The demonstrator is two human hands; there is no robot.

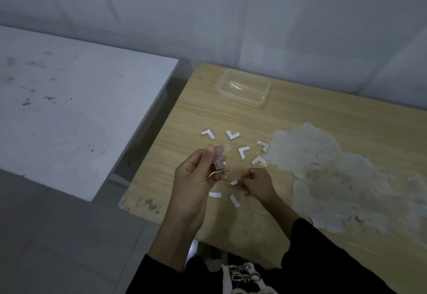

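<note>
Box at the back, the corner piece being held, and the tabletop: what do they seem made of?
Box: clear glossy plastic, probably; the table shows through it. Corner piece in the left hand: also clear plastic, it seems; fingers show through. Tabletop: wood-grain veneer over pale board, judging by the peeled patch. The right hand pinches a white strip, likely paper.

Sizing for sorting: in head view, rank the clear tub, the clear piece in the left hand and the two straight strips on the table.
1. Clear tub.
2. Clear piece, though lifted nearer the camera.
3. Level strip and slanted strip: alike.
</note>
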